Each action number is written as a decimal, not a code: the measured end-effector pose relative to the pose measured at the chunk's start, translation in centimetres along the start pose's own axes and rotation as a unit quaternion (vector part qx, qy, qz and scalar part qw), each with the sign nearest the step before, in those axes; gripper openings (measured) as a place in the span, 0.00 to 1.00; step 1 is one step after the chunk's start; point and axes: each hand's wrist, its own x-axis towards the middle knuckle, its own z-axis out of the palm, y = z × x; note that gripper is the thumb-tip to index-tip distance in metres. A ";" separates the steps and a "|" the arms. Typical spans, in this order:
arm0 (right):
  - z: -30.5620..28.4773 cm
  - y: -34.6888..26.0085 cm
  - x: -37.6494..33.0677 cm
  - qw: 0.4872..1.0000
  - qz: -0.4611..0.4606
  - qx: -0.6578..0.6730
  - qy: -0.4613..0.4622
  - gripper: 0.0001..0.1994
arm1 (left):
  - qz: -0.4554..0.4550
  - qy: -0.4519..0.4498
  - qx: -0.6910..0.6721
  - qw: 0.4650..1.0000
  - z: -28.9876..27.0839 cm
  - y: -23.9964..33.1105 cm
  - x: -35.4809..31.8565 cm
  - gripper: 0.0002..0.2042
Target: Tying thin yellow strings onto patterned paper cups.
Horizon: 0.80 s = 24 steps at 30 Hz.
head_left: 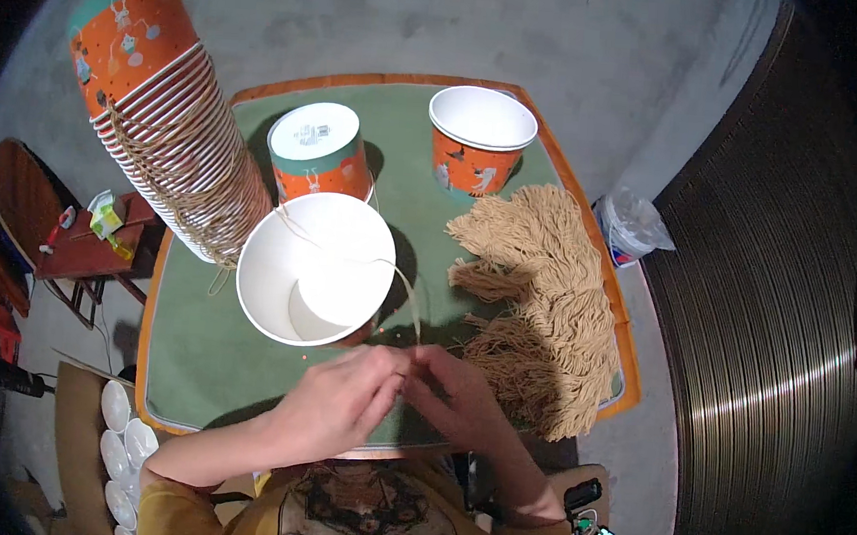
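Bright in the middle, black at the fisheye rim.

Light falls from above onto my bench (198, 351), evenly and fairly warm; the white paper cup (316, 268) nearly washes out inside and casts a soft shadow to its right. Streaks of glare run along the ribbed metal shutter (769, 318). The corners are dark, straight edges bow near the rim, and my hands look slightly soft.

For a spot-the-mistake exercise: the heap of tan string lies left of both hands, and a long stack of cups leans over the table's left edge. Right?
Not quite. The head view shows the heap of tan string right of both hands, not left. The stack of cups does lean over the table's left edge.
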 end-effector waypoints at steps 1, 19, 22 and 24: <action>-0.1 0.7 0.3 0.994 -0.075 -0.077 0.017 0.08 | 0.001 0.029 -0.006 1.000 -0.2 -0.2 0.0 0.10; 3.3 -0.2 6.5 0.984 -0.088 0.027 0.155 0.08 | -0.269 -0.012 -0.230 0.935 -10.9 -3.4 2.1 0.12; 4.0 0.0 7.1 0.973 -0.153 0.015 0.173 0.07 | -0.273 -0.040 -0.241 0.931 -11.5 -4.2 2.4 0.10; 4.2 -0.1 7.2 0.970 -0.162 -0.022 0.180 0.07 | -0.304 -0.053 -0.228 0.923 -11.8 -4.3 2.6 0.08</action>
